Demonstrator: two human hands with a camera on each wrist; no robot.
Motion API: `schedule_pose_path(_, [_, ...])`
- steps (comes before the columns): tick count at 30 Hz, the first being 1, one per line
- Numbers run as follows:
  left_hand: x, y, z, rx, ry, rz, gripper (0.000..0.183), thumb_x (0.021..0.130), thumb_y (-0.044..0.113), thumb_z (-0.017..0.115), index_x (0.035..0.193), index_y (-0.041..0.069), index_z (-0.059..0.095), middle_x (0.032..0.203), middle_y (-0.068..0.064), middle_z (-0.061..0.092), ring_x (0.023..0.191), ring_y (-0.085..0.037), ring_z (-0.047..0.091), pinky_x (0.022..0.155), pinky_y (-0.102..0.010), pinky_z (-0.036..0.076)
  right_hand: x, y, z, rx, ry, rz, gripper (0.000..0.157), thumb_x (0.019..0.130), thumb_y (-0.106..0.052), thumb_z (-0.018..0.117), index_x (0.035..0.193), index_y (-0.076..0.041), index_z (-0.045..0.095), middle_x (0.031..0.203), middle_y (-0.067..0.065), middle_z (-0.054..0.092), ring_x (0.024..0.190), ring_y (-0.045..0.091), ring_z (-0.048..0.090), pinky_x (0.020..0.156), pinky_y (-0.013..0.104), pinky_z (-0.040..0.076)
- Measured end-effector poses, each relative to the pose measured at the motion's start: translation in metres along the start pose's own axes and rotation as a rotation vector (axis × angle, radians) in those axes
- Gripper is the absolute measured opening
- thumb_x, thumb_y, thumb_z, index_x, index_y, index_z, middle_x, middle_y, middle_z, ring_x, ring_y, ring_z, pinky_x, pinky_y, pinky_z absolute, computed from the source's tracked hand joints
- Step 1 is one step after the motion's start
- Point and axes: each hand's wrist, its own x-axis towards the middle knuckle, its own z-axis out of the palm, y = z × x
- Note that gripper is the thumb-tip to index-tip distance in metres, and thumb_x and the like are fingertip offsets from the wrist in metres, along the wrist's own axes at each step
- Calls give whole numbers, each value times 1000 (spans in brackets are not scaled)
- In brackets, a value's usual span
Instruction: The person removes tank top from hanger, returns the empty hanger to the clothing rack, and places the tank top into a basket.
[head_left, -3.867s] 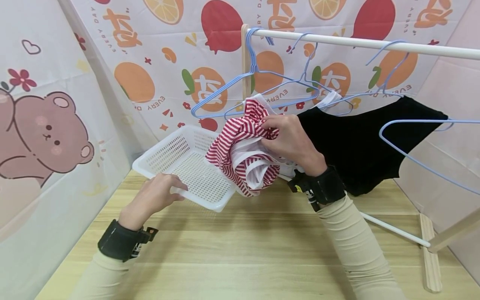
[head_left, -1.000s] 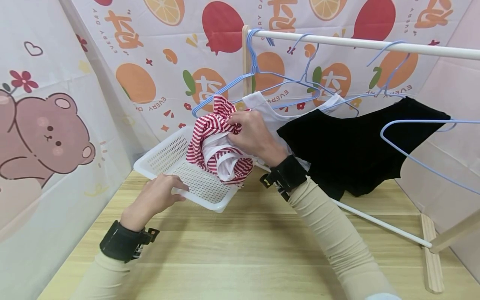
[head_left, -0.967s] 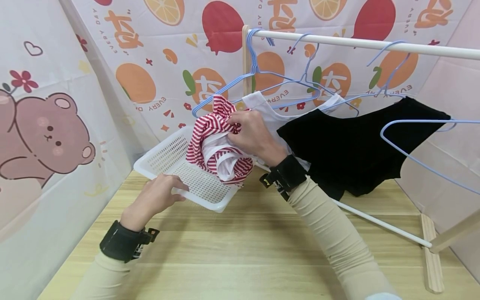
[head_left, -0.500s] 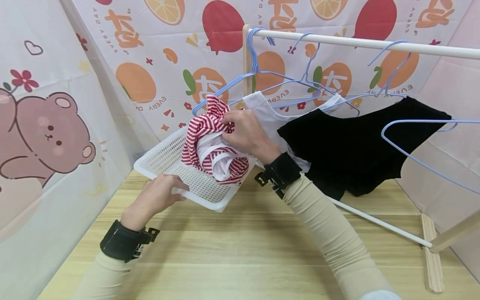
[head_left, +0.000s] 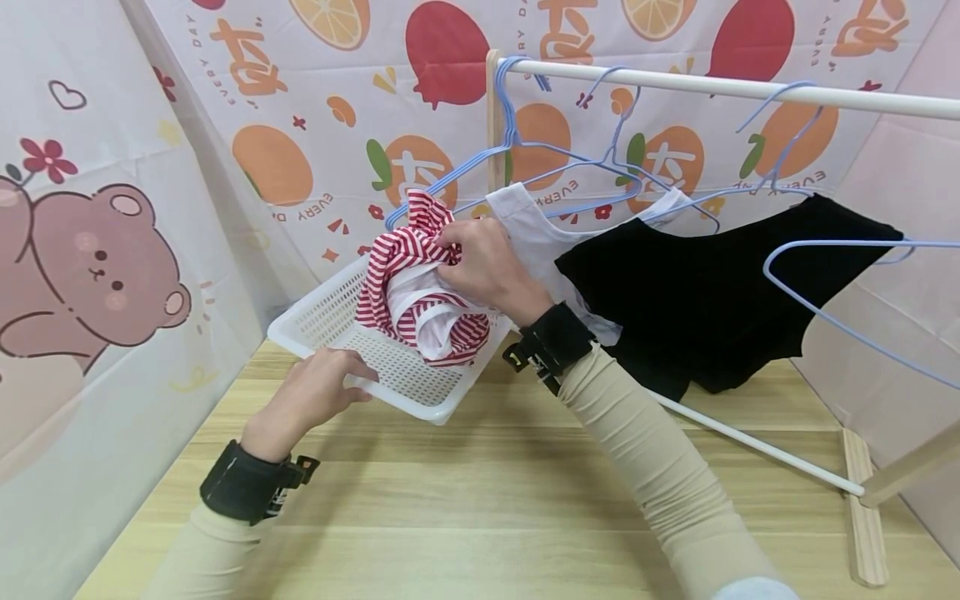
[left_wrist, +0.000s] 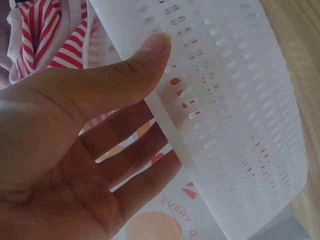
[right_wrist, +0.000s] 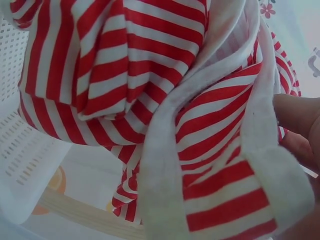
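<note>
In the head view my left hand (head_left: 311, 396) grips the near rim of a white perforated plastic basket (head_left: 405, 367), which is tilted above the table. The left wrist view shows the thumb (left_wrist: 145, 60) on one side of the basket wall (left_wrist: 240, 100) and fingers on the other. My right hand (head_left: 487, 267) pinches a bunched red-and-white striped garment (head_left: 397, 254) with white trim, held over the basket. Up close in the right wrist view, the striped garment (right_wrist: 155, 55) hangs in folds; only part of the right hand (right_wrist: 302, 127) shows at the edge.
Blue hangers (head_left: 453, 179) hang on a white rail (head_left: 697, 86) with wooden posts. A black top (head_left: 697, 292) and, behind it, a white top (head_left: 525, 221) hang there. An empty blue hanger (head_left: 832, 325) juts out at right. Below lies a wooden table (head_left: 420, 508).
My right hand has carried the striped garment left, from in front of the hanging tops to over the basket, uncovering more of the white top. The left hand and basket have barely moved.
</note>
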Motion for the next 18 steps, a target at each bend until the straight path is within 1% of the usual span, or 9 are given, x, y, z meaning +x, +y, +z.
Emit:
schedule_pose_path(6, [0, -2, 1, 3, 13, 4, 26, 68, 12, 85, 92, 14, 77, 96, -5, 74, 94, -31, 67, 64, -45, 53, 2, 0, 3, 5, 9, 4, 27, 77, -10, 70, 103, -5, 73, 108, 8, 72, 104, 19, 66, 91, 26, 49])
schedule_pose_path(10, [0, -2, 2, -2, 22, 7, 26, 67, 11, 85, 92, 15, 77, 96, -4, 74, 93, -30, 67, 61, -42, 52, 3, -1, 6, 10, -6, 41, 28, 78, -10, 71, 105, -5, 72, 111, 8, 71, 107, 20, 65, 94, 28, 48])
schedule_pose_path(13, [0, -1, 1, -1, 15, 1, 25, 68, 12, 84, 92, 15, 77, 98, -5, 74, 94, -31, 67, 61, -44, 52, 4, 0, 9, 11, -11, 56, 29, 78, -10, 70, 106, -5, 71, 111, 8, 71, 107, 21, 65, 94, 28, 48])
schedule_pose_path(16, [0, -1, 1, 0, 6, -8, 24, 69, 12, 84, 92, 15, 77, 99, -6, 74, 95, -32, 67, 62, -46, 53, 6, 1, 12, 4, -20, 72, 29, 78, -10, 70, 107, -5, 71, 112, 8, 71, 106, 21, 65, 93, 27, 49])
schedule_pose_path(18, [0, -1, 1, -1, 3, -9, 24, 69, 12, 84, 92, 15, 77, 99, -7, 74, 96, -32, 67, 64, -47, 53, 7, 2, 13, -10, -26, 80, 30, 78, -11, 70, 107, -6, 71, 111, 8, 71, 102, 19, 66, 89, 26, 50])
